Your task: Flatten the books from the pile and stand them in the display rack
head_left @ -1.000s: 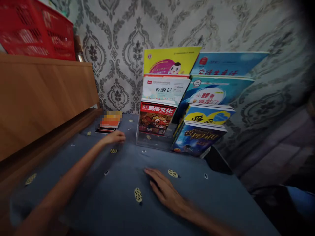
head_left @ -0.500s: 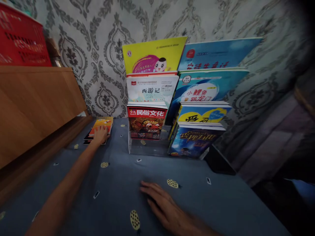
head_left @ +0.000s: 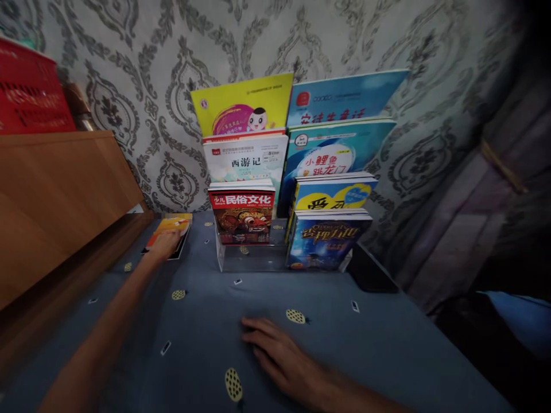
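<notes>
At the far left of the table, my left hand [head_left: 167, 244] is closed over an orange book [head_left: 174, 222], which lies on top of darker books. Its fingertips are partly hidden, so the exact grip is hard to see. My right hand [head_left: 282, 355] rests palm down on the blue cloth near the front, fingers loosely stretched with nothing in them. Beyond it stands a clear book rack [head_left: 253, 261] holding several upright books in two columns. In front are a red-black book [head_left: 243, 221] and a dark blue book [head_left: 322, 244]; taller yellow, white and teal ones rise behind.
A wooden cabinet [head_left: 64, 195] bounds the left side, with a red basket [head_left: 34, 94] on top. Patterned wallpaper [head_left: 142, 103] covers the wall behind. A black flat object [head_left: 372, 272] lies right of the rack. Pineapple prints mark the tablecloth [head_left: 206, 327].
My left hand has drawn slightly nearer and left, and the orange book has shifted over the dark ones. The view has turned a little to the right. My right hand stays nearly still.
</notes>
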The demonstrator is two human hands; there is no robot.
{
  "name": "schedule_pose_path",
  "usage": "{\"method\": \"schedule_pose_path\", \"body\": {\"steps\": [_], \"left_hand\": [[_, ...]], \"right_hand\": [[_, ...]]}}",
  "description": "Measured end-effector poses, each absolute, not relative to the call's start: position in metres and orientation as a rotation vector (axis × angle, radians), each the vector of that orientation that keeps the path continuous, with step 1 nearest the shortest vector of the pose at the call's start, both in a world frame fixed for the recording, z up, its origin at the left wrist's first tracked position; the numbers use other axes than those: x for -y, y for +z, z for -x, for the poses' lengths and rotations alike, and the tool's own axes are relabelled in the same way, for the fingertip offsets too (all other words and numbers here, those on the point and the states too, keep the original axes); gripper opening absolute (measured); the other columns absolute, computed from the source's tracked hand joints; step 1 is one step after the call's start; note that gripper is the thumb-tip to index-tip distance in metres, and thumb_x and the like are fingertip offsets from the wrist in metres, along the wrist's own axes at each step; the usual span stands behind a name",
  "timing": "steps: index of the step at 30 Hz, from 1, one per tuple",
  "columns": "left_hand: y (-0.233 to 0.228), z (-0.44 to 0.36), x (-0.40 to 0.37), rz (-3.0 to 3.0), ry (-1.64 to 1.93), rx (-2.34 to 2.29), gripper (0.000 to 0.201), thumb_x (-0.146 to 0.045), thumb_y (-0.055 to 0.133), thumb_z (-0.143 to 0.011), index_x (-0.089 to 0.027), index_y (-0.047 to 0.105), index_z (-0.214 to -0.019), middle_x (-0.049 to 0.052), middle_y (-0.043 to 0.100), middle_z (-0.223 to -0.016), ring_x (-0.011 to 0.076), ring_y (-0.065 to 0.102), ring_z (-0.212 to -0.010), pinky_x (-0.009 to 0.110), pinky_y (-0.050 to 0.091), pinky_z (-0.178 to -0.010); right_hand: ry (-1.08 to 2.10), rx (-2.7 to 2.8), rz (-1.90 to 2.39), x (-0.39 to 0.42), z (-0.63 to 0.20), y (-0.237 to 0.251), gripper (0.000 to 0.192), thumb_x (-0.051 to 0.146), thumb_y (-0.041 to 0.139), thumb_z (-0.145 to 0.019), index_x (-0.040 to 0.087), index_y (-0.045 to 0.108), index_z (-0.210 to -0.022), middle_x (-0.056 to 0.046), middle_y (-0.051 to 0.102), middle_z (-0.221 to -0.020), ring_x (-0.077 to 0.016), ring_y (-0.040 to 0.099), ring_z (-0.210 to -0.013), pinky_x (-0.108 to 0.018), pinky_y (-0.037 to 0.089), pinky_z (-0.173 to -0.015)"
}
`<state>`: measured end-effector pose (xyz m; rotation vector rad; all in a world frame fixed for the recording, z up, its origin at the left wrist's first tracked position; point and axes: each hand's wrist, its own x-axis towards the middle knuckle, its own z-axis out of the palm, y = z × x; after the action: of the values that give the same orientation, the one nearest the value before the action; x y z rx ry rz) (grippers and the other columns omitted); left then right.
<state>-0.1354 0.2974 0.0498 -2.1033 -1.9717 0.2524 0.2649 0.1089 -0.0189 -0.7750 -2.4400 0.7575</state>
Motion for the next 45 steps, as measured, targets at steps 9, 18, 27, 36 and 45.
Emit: {"method": "schedule_pose_path", "body": {"steps": [9, 18, 27, 36, 45], "left_hand": [[0.046, 0.086, -0.197, 2.106, 0.401, 1.896, 0.031, -0.011, 0.04, -0.095, -0.008, 0.059, -0.12, 0.024, 0.072, -0.104, 0.0306, 0.073, -0.091, 0.039, 0.053, -0.084], [0.045, 0.094, -0.203, 2.185, -0.015, 2.095, 0.035, -0.046, 0.04, -0.101, -0.026, 0.065, -0.113, 0.007, 0.075, -0.106, 0.0244, 0.071, -0.1, 0.032, 0.051, -0.084], [0.012, 0.143, -0.267, 2.001, -0.179, 2.187, 0.05, -0.035, 0.029, -0.103, -0.013, 0.054, -0.139, 0.014, 0.058, -0.145, 0.0256, 0.05, -0.137, 0.039, 0.04, -0.112], [-0.003, 0.151, -0.258, 2.069, -0.244, 2.154, 0.052, -0.037, 0.028, -0.104, -0.018, 0.051, -0.146, 0.009, 0.059, -0.145, 0.0238, 0.051, -0.136, 0.04, 0.037, -0.117], [-0.016, 0.143, -0.231, 2.12, -0.278, 2.167, 0.051, -0.04, 0.029, -0.104, -0.023, 0.052, -0.146, 0.006, 0.054, -0.15, 0.0218, 0.046, -0.141, 0.038, 0.035, -0.118]], "right_hand": [[0.701, 2.462, 0.752, -0.108, -0.264, -0.02, 0.036, 0.027, 0.042, -0.104, 0.018, 0.061, -0.133, -0.014, 0.054, -0.149, -0.0228, 0.046, -0.143, -0.046, 0.042, -0.117], [0.7, 2.465, 0.763, -0.107, -0.261, -0.016, 0.036, 0.026, 0.042, -0.103, 0.019, 0.063, -0.131, -0.014, 0.056, -0.147, -0.0237, 0.049, -0.14, -0.046, 0.046, -0.114], [0.639, 2.479, 0.74, -0.107, -0.261, -0.017, 0.034, 0.021, 0.044, -0.102, 0.018, 0.063, -0.13, -0.013, 0.057, -0.146, -0.022, 0.049, -0.14, -0.043, 0.046, -0.114], [0.653, 2.489, 0.753, -0.108, -0.259, -0.02, 0.034, 0.018, 0.048, -0.099, 0.02, 0.063, -0.129, -0.012, 0.056, -0.148, -0.0218, 0.048, -0.141, -0.045, 0.044, -0.116], [0.636, 2.483, 0.742, -0.107, -0.258, -0.02, 0.034, 0.018, 0.048, -0.099, 0.019, 0.063, -0.129, -0.013, 0.055, -0.148, -0.0231, 0.05, -0.14, -0.046, 0.046, -0.113]]}}
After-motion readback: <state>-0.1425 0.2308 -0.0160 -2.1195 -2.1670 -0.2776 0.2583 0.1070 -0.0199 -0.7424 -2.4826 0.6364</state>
